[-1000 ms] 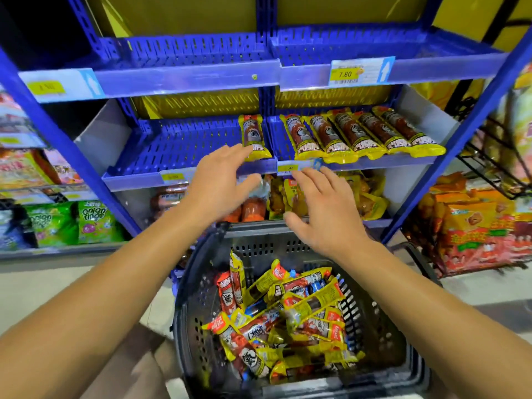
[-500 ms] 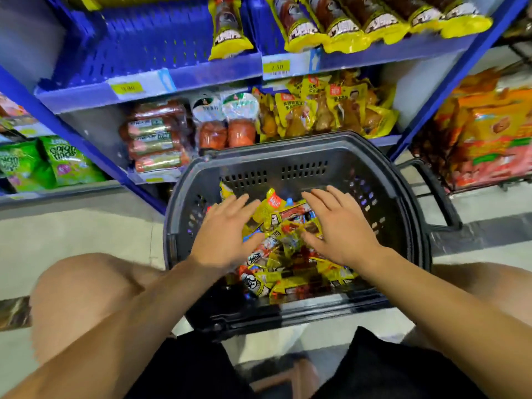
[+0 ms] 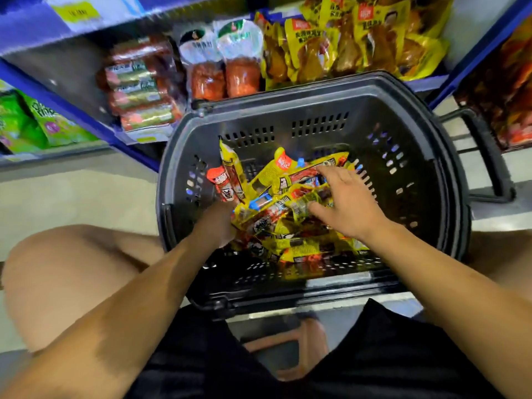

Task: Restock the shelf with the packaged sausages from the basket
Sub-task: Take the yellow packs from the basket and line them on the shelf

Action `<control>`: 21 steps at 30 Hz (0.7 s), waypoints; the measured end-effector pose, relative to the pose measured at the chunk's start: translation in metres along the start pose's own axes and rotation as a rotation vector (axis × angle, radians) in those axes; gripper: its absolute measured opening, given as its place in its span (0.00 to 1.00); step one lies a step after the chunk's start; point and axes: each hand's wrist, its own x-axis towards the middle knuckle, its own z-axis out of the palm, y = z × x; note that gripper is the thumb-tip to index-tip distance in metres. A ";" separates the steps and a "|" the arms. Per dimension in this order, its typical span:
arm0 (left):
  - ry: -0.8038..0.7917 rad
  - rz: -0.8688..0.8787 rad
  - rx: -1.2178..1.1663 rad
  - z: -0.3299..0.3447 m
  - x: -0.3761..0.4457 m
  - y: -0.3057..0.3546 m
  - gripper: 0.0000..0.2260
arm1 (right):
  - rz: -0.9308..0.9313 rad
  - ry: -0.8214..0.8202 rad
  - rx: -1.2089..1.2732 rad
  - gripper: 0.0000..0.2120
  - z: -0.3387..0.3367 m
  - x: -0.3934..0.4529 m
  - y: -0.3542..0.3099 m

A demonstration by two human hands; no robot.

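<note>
The right hand [image 3: 347,204] lies on top of the packaged sausages [image 3: 283,205] in the basket [image 3: 316,109], palm down. Its fingers are spread and only lightly bent, touching the yellow wrappers; they do not close around any pack. The left hand [image 3: 217,224] is pushed into the left side of the same pile. Its fingers are hidden under the packs, so I cannot tell if it grips something or is only resting there.

The packaged sausages are a loose heap of yellow and red packs in the middle of the basket, lying across each other in many directions. One long pack stands almost upright against the far left wall of the basket, and a red-topped pack leans just beside it.

The basket is dark grey plastic with slotted walls. It stands on the floor between the person's bare knees, close in front of the shelf [image 3: 86,116]. Its handle [image 3: 489,156] hangs down on the right side.

Beyond the basket, on the lowest level of the blue shelf, there are stacked red sausage rolls [image 3: 138,87] at the left, two clear packs with orange contents [image 3: 221,64] in the middle and yellow pouches [image 3: 354,38] at the right. Green snack bags [image 3: 43,122] are at the far left
</note>
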 end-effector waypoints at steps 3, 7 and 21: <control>0.079 0.025 0.001 -0.001 -0.004 0.000 0.26 | 0.007 -0.019 0.025 0.40 0.009 0.000 0.001; 0.155 -0.010 -0.376 -0.020 -0.019 0.009 0.26 | 0.038 -0.033 0.133 0.37 0.011 -0.002 0.000; 0.267 0.162 -1.080 -0.058 -0.031 0.047 0.10 | 0.074 -0.484 0.529 0.22 0.012 -0.021 -0.009</control>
